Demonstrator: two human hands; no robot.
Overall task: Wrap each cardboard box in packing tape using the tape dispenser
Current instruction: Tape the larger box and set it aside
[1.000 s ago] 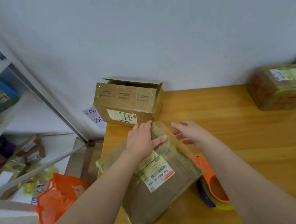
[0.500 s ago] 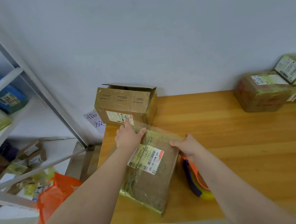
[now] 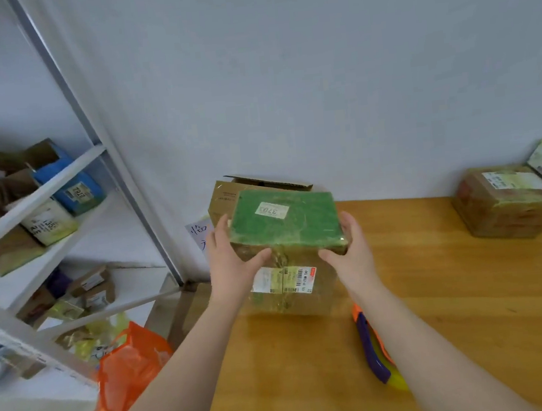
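Box [image 3: 285, 227] flipped from flat to on end, green face up, near the bench's [image 3: 454, 303] back-left corner. Left hand [image 3: 232, 262] and right hand [image 3: 350, 250] clasp its sides. Tape dispenser [image 3: 373, 357] lies idle toward the front edge. Likely turning it for the next face.

Tape-wrapped cardboard box [image 3: 284, 234], green face up, orange-purple tape dispenser [image 3: 372, 353] lying at its five o'clock, open box [image 3: 223, 197] at twelve.

Soft, even indoor light, faint glare on the glossy table [image 3: 469, 285], slight motion blur, wide-angle bending at edges.
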